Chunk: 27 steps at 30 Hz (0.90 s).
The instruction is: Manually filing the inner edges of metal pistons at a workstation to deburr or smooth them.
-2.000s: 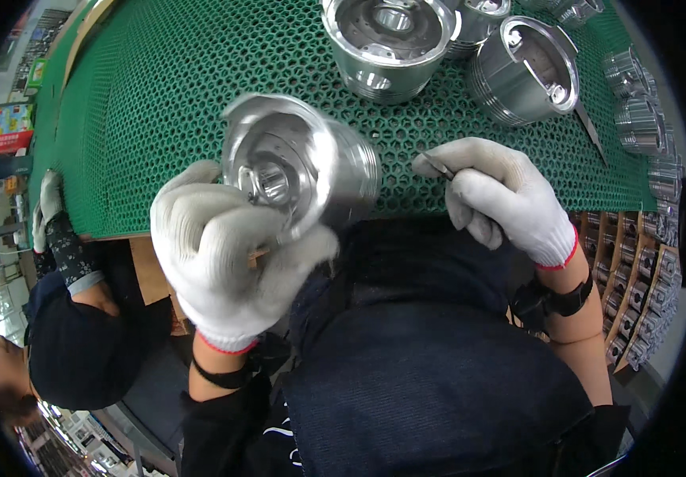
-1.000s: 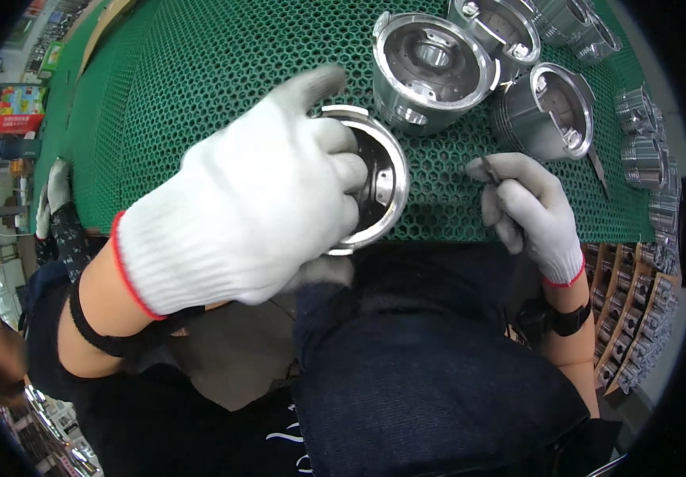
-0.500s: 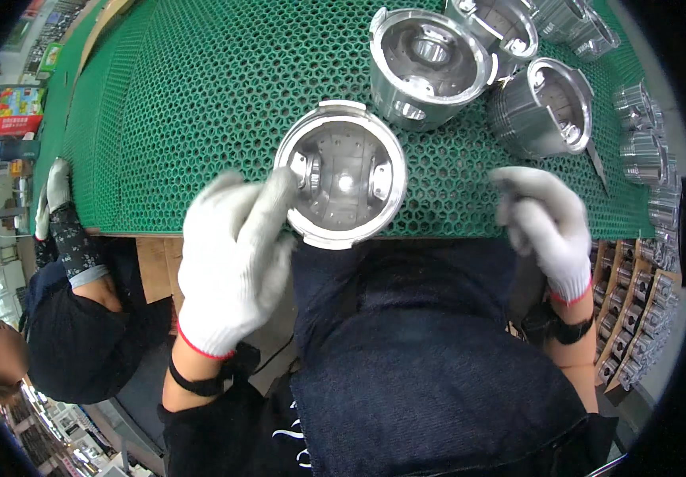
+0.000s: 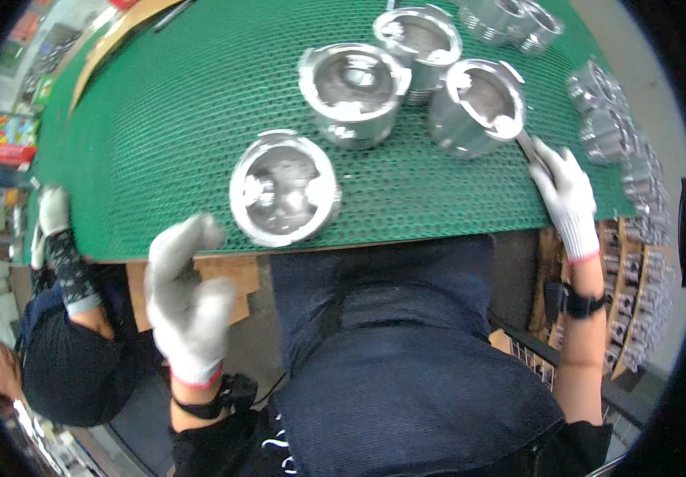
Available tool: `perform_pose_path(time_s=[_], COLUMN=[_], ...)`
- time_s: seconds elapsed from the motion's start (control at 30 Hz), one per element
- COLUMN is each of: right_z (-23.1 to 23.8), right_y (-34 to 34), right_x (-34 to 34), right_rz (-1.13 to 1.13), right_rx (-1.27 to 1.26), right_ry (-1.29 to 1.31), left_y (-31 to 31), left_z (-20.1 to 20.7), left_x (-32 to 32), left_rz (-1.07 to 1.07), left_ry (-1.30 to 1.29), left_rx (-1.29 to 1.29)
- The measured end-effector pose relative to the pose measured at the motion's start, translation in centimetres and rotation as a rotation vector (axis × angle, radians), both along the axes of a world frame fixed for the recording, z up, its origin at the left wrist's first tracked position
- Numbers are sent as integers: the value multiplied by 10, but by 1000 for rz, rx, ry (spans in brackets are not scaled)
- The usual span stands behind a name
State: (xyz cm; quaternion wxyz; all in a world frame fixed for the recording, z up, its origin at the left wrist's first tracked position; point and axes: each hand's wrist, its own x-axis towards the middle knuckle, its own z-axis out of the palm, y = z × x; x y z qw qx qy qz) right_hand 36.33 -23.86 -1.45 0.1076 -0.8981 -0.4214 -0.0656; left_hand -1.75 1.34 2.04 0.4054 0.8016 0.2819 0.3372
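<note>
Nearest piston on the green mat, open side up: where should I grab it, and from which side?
Grip the nearest piston around its round outer wall, from above and the near edge. It stands apart from the other pistons, with the left hand free just below it; the right hand touches a thin tool.

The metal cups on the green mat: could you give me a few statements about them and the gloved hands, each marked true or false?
1. The nearest piston rests on the green mat, hollow side up. True.
2. The left hand grips that piston. False: it is off the mat, holding nothing.
3. The right hand is at a thin metal tool beside another piston. True.
4. Both hands are bare. False: both wear white gloves.
5. The mat is red. False: it is green.
</note>
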Motion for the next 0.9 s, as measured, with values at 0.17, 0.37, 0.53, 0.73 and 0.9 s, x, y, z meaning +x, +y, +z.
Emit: perform_pose_path(time_s=[0.17,0.37,0.53,0.73,0.9], right_z=[4,4,41,74,70], right_y=[-33,-67,-46,49,110], right_x=[-60,-69,-104,-128,-152], right_rz=[4,-80,-153,270,398], right_rx=[-143,153,699,-130,72], right_ry=[-21,230,1126,1750,1739], left_y=[10,0,5,5,2], left_z=[-16,-34,-33,-21,-16], left_x=[43,48,52,46,48], left_rz=[-167,-92,-190,-225,-200], left_ry=[163,-64,-32,132,173], left_rx=[460,298,329,378,398])
